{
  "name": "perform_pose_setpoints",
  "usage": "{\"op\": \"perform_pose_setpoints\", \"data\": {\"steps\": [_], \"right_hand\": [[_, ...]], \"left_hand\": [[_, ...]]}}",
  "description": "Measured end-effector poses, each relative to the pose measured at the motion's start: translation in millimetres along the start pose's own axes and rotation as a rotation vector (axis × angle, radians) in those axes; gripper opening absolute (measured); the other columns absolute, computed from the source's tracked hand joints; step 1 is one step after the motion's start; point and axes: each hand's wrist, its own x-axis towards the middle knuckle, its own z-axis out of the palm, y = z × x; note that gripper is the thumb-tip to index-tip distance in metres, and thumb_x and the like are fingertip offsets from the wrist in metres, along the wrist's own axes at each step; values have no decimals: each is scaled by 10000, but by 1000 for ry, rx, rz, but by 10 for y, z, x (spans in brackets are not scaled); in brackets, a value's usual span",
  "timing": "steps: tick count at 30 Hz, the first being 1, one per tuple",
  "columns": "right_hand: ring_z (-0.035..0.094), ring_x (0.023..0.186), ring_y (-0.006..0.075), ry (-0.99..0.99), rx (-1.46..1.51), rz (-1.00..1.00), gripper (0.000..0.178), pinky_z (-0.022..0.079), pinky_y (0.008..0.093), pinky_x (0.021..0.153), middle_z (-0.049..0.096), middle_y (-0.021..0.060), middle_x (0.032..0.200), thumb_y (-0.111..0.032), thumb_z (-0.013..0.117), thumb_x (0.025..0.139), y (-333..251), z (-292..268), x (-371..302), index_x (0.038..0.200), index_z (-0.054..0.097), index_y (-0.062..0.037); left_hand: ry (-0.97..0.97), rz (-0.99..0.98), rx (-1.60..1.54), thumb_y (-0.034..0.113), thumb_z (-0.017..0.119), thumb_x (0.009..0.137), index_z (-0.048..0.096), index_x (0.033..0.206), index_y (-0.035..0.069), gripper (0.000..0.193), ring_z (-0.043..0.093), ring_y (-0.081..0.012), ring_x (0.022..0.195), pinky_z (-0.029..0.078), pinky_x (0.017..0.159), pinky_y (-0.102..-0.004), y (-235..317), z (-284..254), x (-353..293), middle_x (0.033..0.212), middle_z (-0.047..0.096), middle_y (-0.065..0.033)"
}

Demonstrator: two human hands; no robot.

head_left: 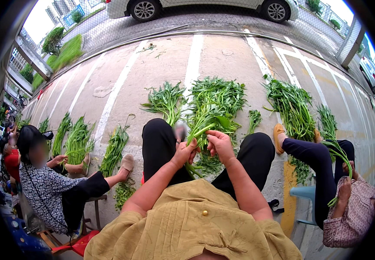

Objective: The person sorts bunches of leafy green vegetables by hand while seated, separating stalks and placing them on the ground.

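Note:
Between my knees, my left hand is closed around a small bunch of water spinach. Its pale green stalks pass through the fist, and the cut ends stick out below toward my lap. My right hand is just to the right, its thumb and fingers pinched on a stem at the edge of the same bunch. Beyond them a large pile of water spinach lies on the ground, leaves pointing away. To its left is a smaller heap, and a little sprig bundle lies to its right.
A person on the left sits by several green bunches. On the right, a person on a blue stool holds stalks near another long pile. A wire fence and white car stand beyond the painted paving.

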Motion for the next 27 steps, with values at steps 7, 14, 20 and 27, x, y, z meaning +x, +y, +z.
{"op": "perform_pose_setpoints", "data": {"steps": [7, 14, 20, 27], "right_hand": [[451, 358, 62, 11, 168, 78, 157, 357, 204, 304, 555, 18, 556, -123, 586, 839, 57, 2, 25, 959, 599, -24], [462, 376, 57, -11, -10, -3, 107, 361, 194, 323, 560, 7, 566, -146, 626, 824, 65, 17, 6, 804, 582, -51], [503, 444, 75, -34, -354, -153, 101, 410, 213, 394, 581, 20, 626, -118, 614, 814, 96, -7, 12, 832, 589, -22], [578, 609, 216, 63, -825, -652, 74, 469, 325, 575, 589, 90, 695, -73, 592, 755, 142, -1, 11, 786, 593, -6]], "left_hand": [[-78, 4, 62, 578, 357, 883, 553, 777, 6, 614, 391, -96, 334, 335, 341, -226, 14, -5, 14, 435, 411, -10], [-53, -37, 29, 594, 370, 870, 546, 775, 17, 611, 392, -99, 332, 329, 335, -227, 20, 7, -8, 444, 409, -5], [-25, -93, -64, 611, 396, 853, 553, 769, 22, 616, 389, -96, 334, 323, 336, -227, 27, 5, -15, 457, 409, 4], [-57, -101, -48, 635, 343, 850, 537, 768, 30, 641, 387, -105, 333, 339, 337, -235, 35, -2, -5, 448, 393, 0]]}}
